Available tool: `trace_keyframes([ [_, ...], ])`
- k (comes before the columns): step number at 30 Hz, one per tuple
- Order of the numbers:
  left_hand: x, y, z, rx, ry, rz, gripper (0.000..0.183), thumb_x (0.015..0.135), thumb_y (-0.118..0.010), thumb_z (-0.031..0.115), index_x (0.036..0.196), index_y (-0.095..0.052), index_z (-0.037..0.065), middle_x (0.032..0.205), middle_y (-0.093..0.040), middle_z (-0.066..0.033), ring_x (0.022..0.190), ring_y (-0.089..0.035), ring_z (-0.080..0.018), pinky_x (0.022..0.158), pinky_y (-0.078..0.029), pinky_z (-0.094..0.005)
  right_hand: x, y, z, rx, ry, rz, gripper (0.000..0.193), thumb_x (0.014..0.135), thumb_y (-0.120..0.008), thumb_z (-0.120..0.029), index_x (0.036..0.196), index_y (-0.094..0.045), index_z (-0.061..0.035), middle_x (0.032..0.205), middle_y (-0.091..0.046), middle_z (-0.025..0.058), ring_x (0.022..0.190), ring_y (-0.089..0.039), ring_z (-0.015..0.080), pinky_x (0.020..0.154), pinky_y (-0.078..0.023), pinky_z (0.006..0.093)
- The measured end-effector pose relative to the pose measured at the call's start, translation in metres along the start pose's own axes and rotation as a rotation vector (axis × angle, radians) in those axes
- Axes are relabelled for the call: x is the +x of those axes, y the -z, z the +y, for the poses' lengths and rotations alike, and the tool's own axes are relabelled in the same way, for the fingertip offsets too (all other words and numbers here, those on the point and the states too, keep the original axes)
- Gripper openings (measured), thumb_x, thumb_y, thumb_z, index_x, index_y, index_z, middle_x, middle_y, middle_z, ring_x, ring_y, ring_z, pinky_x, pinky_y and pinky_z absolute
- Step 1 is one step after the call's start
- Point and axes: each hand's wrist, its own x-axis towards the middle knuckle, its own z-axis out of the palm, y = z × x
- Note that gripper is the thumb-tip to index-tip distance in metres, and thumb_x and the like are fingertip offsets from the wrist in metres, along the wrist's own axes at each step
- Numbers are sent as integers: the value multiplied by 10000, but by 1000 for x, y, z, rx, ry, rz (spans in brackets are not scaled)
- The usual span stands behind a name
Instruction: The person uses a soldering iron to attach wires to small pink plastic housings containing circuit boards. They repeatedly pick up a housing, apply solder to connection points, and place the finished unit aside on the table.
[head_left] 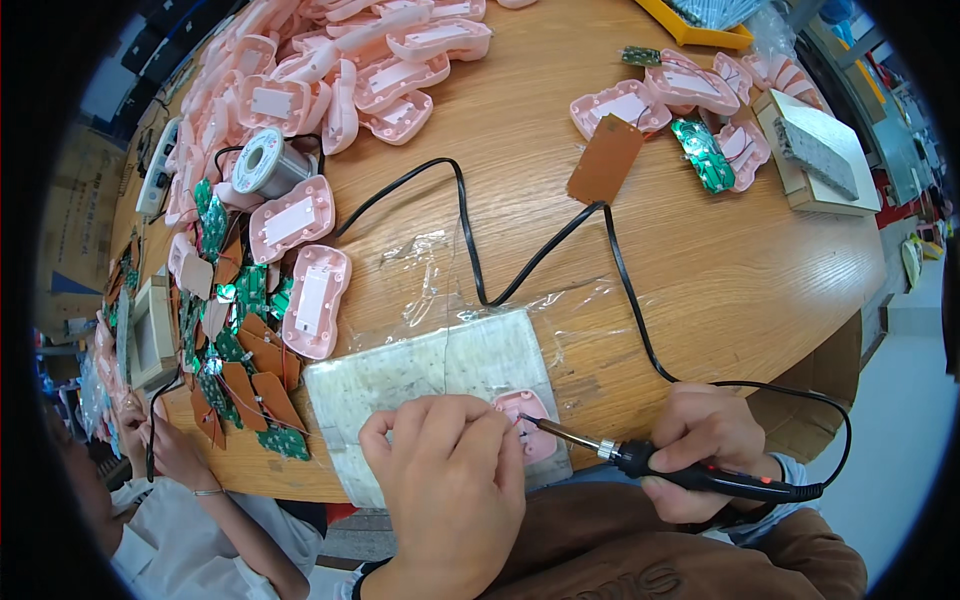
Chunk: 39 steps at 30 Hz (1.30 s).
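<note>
My right hand (705, 450) grips the black handle of a soldering iron (715, 480), its metal tip pointing left. The tip meets the inside of a small pink plastic shell (530, 425), where thin wires show. My left hand (450, 490) is closed beside that shell, fingers curled and partly covering it. A thin strand of solder wire (446, 350) runs down to its fingers; their tips are hidden. Beneath the shell and my left hand lies a pale, stained work board (425, 355).
Pink shells (400, 75) are heaped at the far left, near a solder spool (265, 165). Green and brown circuit boards (255, 345) pile up left. The iron's black cord (470, 230) loops across the table. A brown board (606, 160) lies beyond. Another person's hands (175, 450) work at left.
</note>
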Motion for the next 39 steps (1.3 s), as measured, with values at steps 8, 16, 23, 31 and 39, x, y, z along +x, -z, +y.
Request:
trace_keyframes([
  [8, 1, 3, 3, -6, 4, -27, 123, 692, -735, 35, 783, -658, 66, 830, -619, -17, 837, -558, -228, 810, -339, -383, 2, 3, 0, -16, 23, -21, 220, 649, -747, -33, 809, -598, -55, 648, -552, 56, 503, -511, 205, 446, -363, 305],
  [16, -1, 2, 1, -20, 1, -2, 120, 688, -732, 34, 781, -660, 58, 830, -623, -19, 835, -561, -229, 799, -343, -377, -4, 3, 1, -19, 39, 53, 225, 642, -744, -40, 807, -593, -60, 644, -545, 54, 504, -506, 193, 447, -348, 297],
  [23, -4, 0, -3, -38, -22, 16, 93, 697, -714, 45, 770, -656, 59, 832, -607, -25, 842, -559, -224, 811, -336, -389, -11, 5, -2, -31, 43, 115, 242, 639, -742, -43, 819, -581, -59, 643, -549, 51, 506, -505, 175, 450, -345, 286],
  [31, -5, 0, -2, -43, -53, 4, 74, 728, -690, 74, 777, -642, 46, 873, -579, -45, 891, -546, -236, 846, -328, -424, -22, 5, 0, -31, 56, 191, 251, 638, -735, -45, 830, -575, -64, 633, -540, 50, 485, -477, 150, 448, -326, 271],
  [39, -22, 15, -7, 66, -95, -97, 489, 671, -758, 172, 1113, -599, 39, 1001, -554, -86, 965, -521, -275, 912, -325, -436, -25, 11, -1, -1, 74, 251, 249, 639, -736, -32, 833, -585, -66, 614, -544, 51, 482, -492, 157, 454, -337, 277],
])
